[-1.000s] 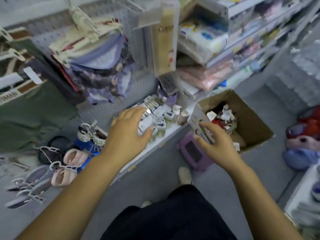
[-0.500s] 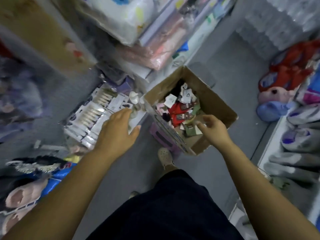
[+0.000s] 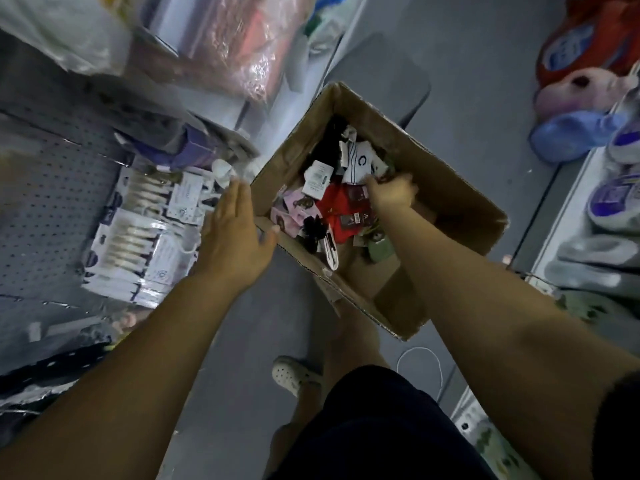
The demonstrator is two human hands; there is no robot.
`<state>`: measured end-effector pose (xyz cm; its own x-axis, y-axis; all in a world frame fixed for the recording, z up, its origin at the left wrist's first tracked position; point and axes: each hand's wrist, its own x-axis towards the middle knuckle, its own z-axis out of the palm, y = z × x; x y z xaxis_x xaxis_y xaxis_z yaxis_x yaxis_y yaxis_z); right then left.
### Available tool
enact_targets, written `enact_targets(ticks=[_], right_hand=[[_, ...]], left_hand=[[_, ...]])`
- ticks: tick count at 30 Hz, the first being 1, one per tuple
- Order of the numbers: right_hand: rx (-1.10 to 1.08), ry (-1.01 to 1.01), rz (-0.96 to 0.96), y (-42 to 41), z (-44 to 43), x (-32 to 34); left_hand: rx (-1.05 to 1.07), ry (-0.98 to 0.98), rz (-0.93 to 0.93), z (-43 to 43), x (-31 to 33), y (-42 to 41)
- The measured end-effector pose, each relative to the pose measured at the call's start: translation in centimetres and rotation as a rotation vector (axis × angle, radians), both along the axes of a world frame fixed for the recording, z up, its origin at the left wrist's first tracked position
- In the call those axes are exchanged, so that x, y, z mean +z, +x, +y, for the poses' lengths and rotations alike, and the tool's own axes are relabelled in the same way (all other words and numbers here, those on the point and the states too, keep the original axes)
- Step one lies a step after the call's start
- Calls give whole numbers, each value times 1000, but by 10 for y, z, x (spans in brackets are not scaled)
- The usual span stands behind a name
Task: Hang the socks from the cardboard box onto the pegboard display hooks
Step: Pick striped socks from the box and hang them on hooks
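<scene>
Both arms reach forward and down, and the left hand [image 3: 235, 233] hovers palm-down at the near-left rim of the cardboard box [image 3: 450, 195], its fingers [image 3: 239, 199] straight and pressed side by side, holding nothing, the thumb splayed out to the right so its tip sits right at the box's edge. Over on the other side, the right hand [image 3: 391, 194] is down inside the box, forearm angled in over the near wall, wrist bent, knuckles up. Its fingers curl down into the heap of socks [image 3: 311, 209], but blur hides the tips, so I cannot tell whether they pinch a pair or only touch the pile. The socks lie in a jumble on the box floor: a red pair [image 3: 334, 202] is just left of that hand and touching it, a white sock with a dark letter [image 3: 360, 161] lies just beyond the fingertips, pink carded pairs sit nearer the left hand, and a green one [image 3: 379, 249] is under the right forearm. The box is open-topped and tilted on the grey floor [image 3: 242, 341]. The pegboard [image 3: 45, 202] stands off to the left, well apart from both hands, with packaged goods [image 3: 145, 237] lying at its foot beside the left hand.
</scene>
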<state>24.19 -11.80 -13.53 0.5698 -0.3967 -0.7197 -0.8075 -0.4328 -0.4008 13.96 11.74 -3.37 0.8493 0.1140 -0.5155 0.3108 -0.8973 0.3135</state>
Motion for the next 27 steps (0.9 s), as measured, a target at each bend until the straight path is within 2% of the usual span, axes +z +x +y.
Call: enact_targets(ticks=[2,5,13,19,21,24,25,27], right_hand=[[-46,-6,18,4,2,-16],[-81,43,-56,6,3,-33],[-161,128,-46,18,3,-38],[-77,141,-151,-12,-4,12],[-42,188,-173,-28,-7,36],[-11,245,-228,-50,-16,71],[-9,265,-247,-56,-20,82],[2,327,-280,-68,-28,107]], left_hand=[[23,-37,31,2,-8,1],[49,-79,16,1,-13,-4],[38,-87,28,5,-15,-6],[64,-30,94,-5,0,-4],[138,-30,33,-20,16,-5],[302,-136,-111,-48,40,-12],[388,-202,-101,-57,47,-14],[579,-369,37,-71,58,-19]])
